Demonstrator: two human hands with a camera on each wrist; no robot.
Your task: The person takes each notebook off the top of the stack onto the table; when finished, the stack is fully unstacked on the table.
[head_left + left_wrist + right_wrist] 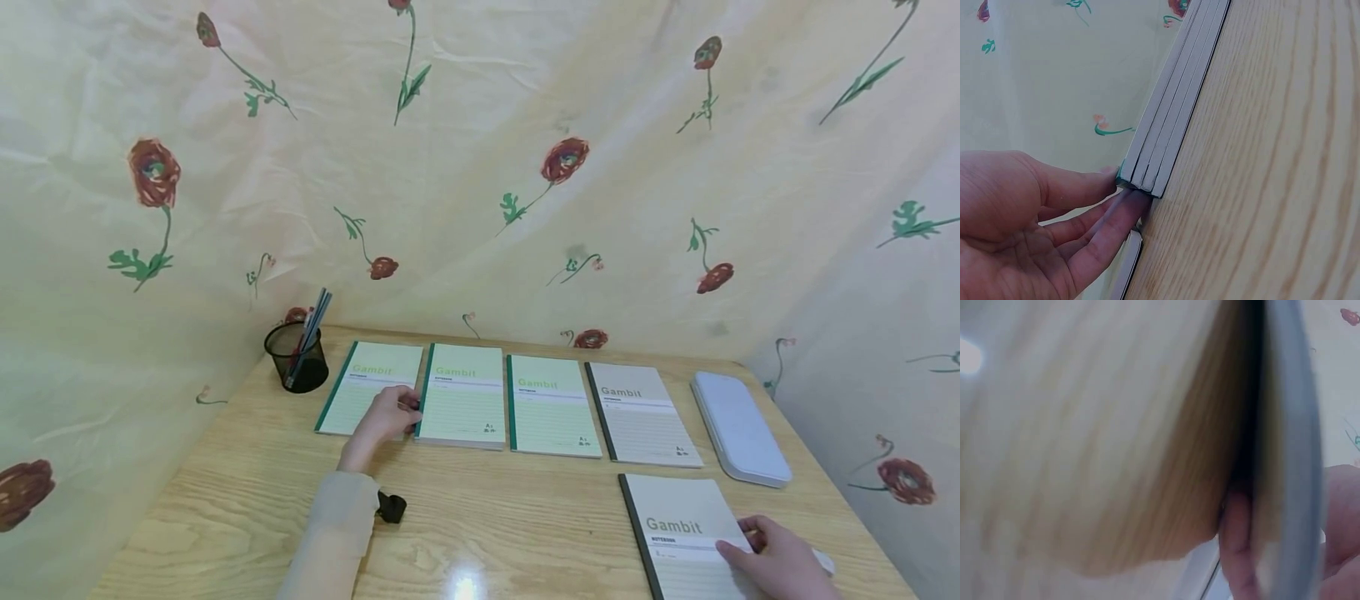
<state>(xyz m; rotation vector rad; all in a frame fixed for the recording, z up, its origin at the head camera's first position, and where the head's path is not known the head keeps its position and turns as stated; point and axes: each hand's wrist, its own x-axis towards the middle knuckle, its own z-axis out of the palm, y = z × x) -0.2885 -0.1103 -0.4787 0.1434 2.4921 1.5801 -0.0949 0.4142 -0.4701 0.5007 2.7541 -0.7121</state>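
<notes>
Along the back of the table lie three green-spined notebooks. My left hand [390,414] overlaps the leftmost notebook [381,364]. Its fingertips and thumb touch the spine of the middle one [465,400], which the left wrist view shows as a stack of several notebooks [1169,119]. My right hand [780,558] grips a dark-spined notebook [682,521] at its right edge, thumb on the cover. In the right wrist view, fingers [1237,537] reach beneath that notebook, above the table. The third green-spined notebook [555,408] and another dark-spined one [641,412] lie untouched.
A black mesh pen cup [303,367] holding several pens stands at the back left. A white oblong case [741,427] lies at the right. Flower-patterned cloth [465,192] hangs behind the wooden table [495,517].
</notes>
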